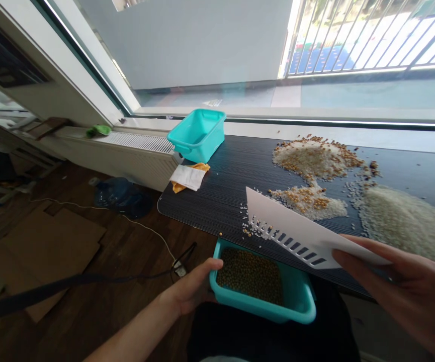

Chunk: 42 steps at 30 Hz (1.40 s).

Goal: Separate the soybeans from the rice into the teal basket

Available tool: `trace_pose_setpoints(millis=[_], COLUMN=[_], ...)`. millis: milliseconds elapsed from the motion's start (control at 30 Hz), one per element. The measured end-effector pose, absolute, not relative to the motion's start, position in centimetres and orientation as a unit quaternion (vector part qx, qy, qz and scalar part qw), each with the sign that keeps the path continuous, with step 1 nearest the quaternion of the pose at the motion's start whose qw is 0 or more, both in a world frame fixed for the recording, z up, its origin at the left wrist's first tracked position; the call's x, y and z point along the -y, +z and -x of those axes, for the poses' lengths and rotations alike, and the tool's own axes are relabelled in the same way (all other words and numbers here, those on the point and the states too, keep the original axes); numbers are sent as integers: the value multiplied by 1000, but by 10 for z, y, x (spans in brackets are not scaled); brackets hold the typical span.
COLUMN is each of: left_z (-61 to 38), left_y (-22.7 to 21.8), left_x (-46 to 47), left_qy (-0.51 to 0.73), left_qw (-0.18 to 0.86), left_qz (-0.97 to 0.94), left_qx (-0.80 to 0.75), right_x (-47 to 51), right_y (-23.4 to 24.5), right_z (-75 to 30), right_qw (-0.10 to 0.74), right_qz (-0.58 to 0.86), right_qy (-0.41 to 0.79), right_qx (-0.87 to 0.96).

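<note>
My left hand [198, 284] grips the left end of a turquoise plastic tub [303, 301], its thumb over the rim. Small brownish-green grains [251, 275] cover much of the tub's bottom. The tub sits just below the table's front edge, above my lap. In my right hand [386, 286] is a white slotted plastic sheet [296, 229], pinched at its right end. Its slotted lower edge is at the tabletop among scattered white grains [262, 231]. Behind it lies a small pile of mixed white and orange-brown grains [311, 201].
A larger mixed pile [315, 156] and a white grain heap [409, 216] lie on the dark table [236, 171]. Another turquoise tub [198, 136] stands at the back left, near a white and yellow cloth [189, 177]. A power strip [179, 268] and cables are on the floor.
</note>
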<state>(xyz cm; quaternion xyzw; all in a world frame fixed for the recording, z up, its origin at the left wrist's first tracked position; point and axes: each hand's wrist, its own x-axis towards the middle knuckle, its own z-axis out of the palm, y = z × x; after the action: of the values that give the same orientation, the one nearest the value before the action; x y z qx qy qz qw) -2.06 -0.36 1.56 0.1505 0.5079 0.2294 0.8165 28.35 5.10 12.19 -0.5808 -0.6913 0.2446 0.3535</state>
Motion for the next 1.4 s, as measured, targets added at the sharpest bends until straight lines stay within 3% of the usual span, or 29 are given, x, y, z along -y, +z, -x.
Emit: trace_pose_setpoints(millis=[267,767,1400], left_z=[23,25,41], left_y=[15,14,16], left_x=[5,3,9], left_qy=[233,232,260], left_qw=[817,816,795], left_qz=[-155,-162,-151], left_qx=[-505,-505,-527], right_x=[-49,-45,-45], right_y=[120,116,111], right_z=[-272,-279,-236], right_qw=[333,357,281], right_qz=[561,565,459], right_qy=[302,260,352], right_qx=[695,697,766])
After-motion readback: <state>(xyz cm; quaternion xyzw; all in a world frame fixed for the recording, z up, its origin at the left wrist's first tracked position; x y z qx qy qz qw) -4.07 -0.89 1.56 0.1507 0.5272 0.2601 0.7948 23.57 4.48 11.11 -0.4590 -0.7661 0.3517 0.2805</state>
